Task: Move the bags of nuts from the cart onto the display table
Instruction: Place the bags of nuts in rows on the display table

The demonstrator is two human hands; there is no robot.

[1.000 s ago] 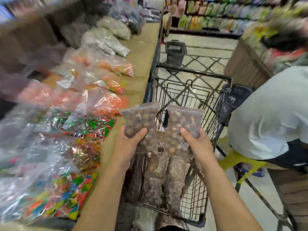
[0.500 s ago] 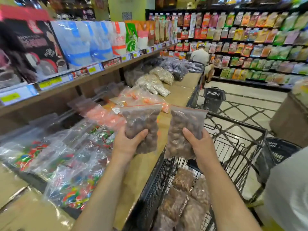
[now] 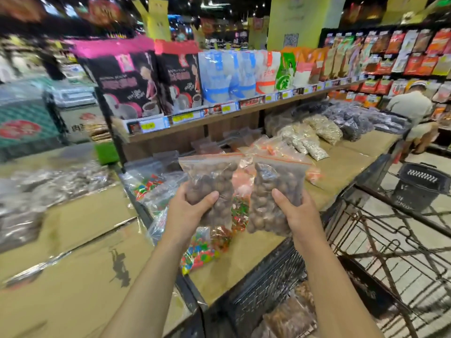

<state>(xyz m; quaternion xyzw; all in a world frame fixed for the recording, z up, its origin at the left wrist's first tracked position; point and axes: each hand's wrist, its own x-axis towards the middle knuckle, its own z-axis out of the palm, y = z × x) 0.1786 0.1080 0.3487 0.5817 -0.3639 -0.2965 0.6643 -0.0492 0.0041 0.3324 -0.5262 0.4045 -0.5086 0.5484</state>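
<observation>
Gripping one soft, lumpy nut bag (image 3: 211, 189) low in the left hand (image 3: 188, 211), another (image 3: 275, 198) in the right hand (image 3: 297, 213), above the table (image 3: 341, 167); both probably sag.

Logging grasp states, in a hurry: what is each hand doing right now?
Left hand: grips the left bag of nuts.
Right hand: grips the right bag of nuts.
</observation>
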